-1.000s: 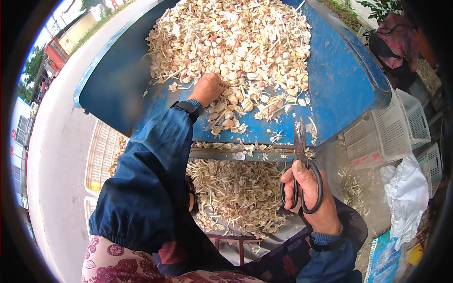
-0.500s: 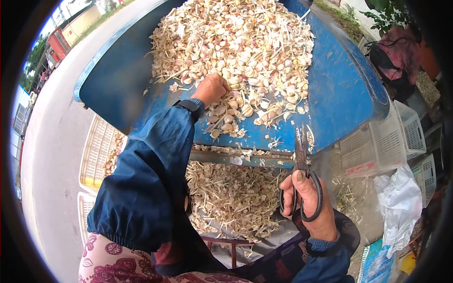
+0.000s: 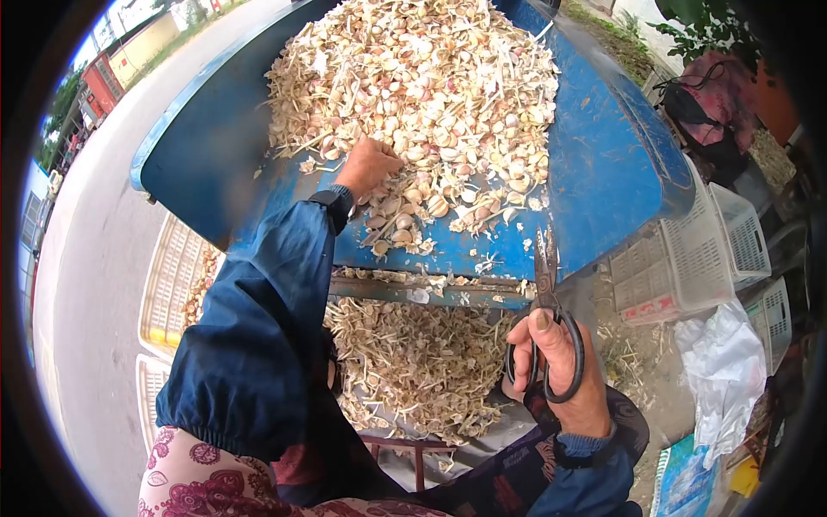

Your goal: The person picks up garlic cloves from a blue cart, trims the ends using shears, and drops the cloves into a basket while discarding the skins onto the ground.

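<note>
Gripping dark scissors (image 3: 545, 298), the right hand (image 3: 579, 383) is near a blue bin (image 3: 607, 164). The left hand (image 3: 369, 166), curled, touches garlic (image 3: 431, 95) heaped inside; whether it holds any cannot be seen.

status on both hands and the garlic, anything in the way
Left hand at near edge of garlic heap. Right hand gripping scissors. Heap in blue tray. No obstruction seen.

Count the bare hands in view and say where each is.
2. The bare left hand is at the lower edge of the heaped pale garlic cloves in the blue tray; the bare right hand holds black-handled metal scissors. No others show.
</note>
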A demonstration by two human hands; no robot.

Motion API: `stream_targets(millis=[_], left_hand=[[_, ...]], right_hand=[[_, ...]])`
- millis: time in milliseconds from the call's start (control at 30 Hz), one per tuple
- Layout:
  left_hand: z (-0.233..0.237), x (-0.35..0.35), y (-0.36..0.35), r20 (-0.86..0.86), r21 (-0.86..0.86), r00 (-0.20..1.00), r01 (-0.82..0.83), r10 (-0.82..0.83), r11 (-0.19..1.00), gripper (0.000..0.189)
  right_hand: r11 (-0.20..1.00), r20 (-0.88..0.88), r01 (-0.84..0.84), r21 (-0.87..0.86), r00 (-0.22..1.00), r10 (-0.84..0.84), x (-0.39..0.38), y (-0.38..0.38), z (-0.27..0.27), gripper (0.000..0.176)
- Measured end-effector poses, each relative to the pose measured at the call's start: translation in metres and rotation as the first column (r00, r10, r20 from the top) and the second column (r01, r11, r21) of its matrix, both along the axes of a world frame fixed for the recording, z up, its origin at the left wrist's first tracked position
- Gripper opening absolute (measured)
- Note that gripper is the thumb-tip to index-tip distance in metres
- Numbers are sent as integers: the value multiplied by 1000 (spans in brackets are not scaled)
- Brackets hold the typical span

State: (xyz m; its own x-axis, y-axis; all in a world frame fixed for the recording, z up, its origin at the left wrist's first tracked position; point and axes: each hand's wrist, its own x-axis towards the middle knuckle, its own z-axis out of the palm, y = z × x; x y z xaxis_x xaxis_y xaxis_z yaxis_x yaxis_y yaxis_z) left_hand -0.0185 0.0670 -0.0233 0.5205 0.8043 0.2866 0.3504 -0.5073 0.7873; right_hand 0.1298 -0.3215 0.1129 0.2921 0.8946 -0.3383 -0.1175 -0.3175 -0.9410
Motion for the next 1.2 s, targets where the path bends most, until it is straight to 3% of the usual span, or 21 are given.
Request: stream_targets(millis=[33,100,133,200,267,433,500,633,667,700,767,833,900,1033,1167,1200], left_hand=[[19,-6,-10,94,-237,995,35,-13,971,16],[55,-18,-29,274,-643,961,157,34,749,20],[64,-16,-41,315,-693,940,134,130,709,15],[61,-20,-37,316,-684,947,180,64,707,11],[56,-22,-35,447,-772,884,301,140,560,9],[65,-25,-52,511,-779,854,410,102,475,7],[76,-22,-77,539,-782,840,475,56,405,6],[104,-15,-154,606,-739,783,618,-136,266,9],[109,-14,-171,615,-743,774,632,-149,218,9],[114,-14,-185,621,-743,765,644,-170,183,9],[121,-16,-203,693,-699,704,709,-155,94,11],[118,-16,-205,693,-700,706,707,-145,98,14],[125,-19,-208,710,-686,678,727,-192,33,18],[133,-27,-208,711,-678,677,732,-190,69,20],[110,-40,-172,697,-716,710,684,97,139,23],[106,-43,-163,694,-720,698,680,179,138,19]], right_hand=[[1000,3,1,10,1000,-1,0,0,1,60],[1000,0,-7,30,1000,7,1,-1,2,60],[999,-1,-12,38,1000,12,1,0,2,60],[1000,2,-11,27,1000,11,-1,2,1,60],[999,12,-20,24,1000,20,-3,3,0,60],[998,52,-38,55,998,35,-5,14,-5,58],[989,153,23,147,987,-45,-9,21,-12,37],[938,531,-3,348,825,-195,-12,45,-10,29],[939,675,-62,340,711,-197,-17,49,1,35],[919,642,-87,384,741,-198,-20,55,-1,36],[924,744,-178,338,652,-146,-24,59,-1,31],[897,690,-197,396,709,-149,-33,54,13,29],[879,765,-257,402,622,-168,-32,51,15,27],[846,775,-210,491,548,-314,-20,26,57,19],[736,728,45,676,117,-676,83,14,116,21],[785,790,96,612,-114,-602,139,10,120,25]])
